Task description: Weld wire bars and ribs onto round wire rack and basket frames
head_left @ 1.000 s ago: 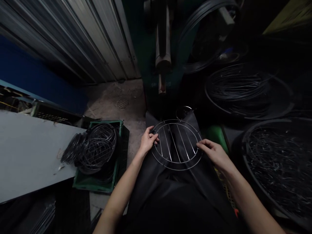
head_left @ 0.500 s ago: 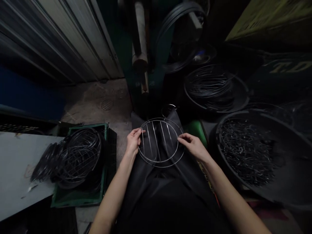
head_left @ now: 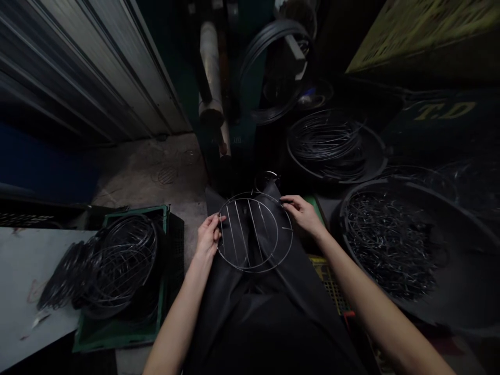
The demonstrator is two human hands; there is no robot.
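Note:
Over my lap I hold a round wire rack (head_left: pixel 255 229), made of two rings with several straight bars across the inner one. On its left edge, my left hand (head_left: pixel 208 234) is closed, thumb and fingers pinching the rim. At the upper right of the outer ring, my right hand (head_left: pixel 303 214) is closed in a pinch at the wire; its fingertips hide the exact contact. A short wire stub shows between the rings on the right side. Just beyond the rack, a small metal ring (head_left: pixel 266 174) sits in front of the dark machine (head_left: pixel 211 67).
To the left, a green crate (head_left: pixel 117 341) holds many wire racks, some overlapping a pale board (head_left: pixel 23 281). On the right stand a large black basin (head_left: pixel 464 271) of small wire pieces and another basin (head_left: pixel 375 143) with wire rings. A wire coil (head_left: pixel 253 49) hangs ahead.
My right hand has moved from the rack's right side farther up along its rim. The stub beside it now shows. My left hand keeps its pinch; the whole view has shifted slightly.

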